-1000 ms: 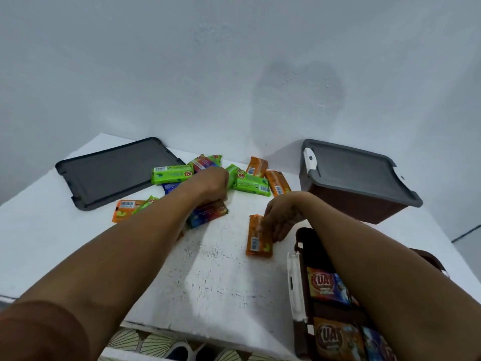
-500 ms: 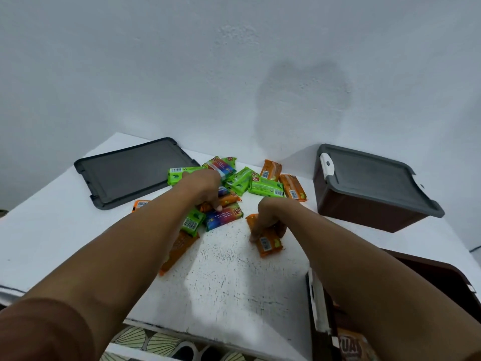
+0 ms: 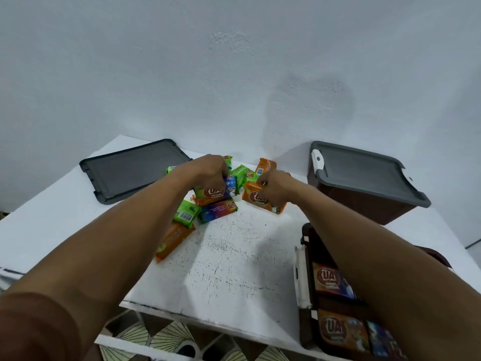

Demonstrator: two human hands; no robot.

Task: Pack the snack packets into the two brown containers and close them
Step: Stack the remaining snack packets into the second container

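Tabletop (image 3: 234, 256): white, speckled with black; it carries everything below.
Closed container (image 3: 364, 204): brown, far right, grey lid seated on it, white latch at its left end.
Open container (image 3: 309, 238): brown, near right, partly hidden by the right forearm; several packets lie flat inside.
Loose lid (image 3: 130, 173): grey, flat on the tabletop at far left, apart from both containers.
Left hand (image 3: 208, 173): over the far-centre heap; fingers (image 3: 221, 182) curled tightly round a small stack of packets (image 3: 217, 192), green and blue wrappers showing, lifted slightly above the heap.
Right hand (image 3: 277, 188): just right of the left hand; fingers (image 3: 265, 183) closed on an orange packet (image 3: 256, 198), whose near edge tilts toward the tabletop.
Snack packets (image 3: 242, 173): green and orange ones heaped at far centre, between the loose lid and the closed container.
Blue packet (image 3: 218, 208): on the tabletop, just near of the left hand.
Green packet (image 3: 186, 214): barcode up, touching the blue packet's left end.
Long orange packet (image 3: 174, 238): nearest of the loose ones, partly under the left forearm.
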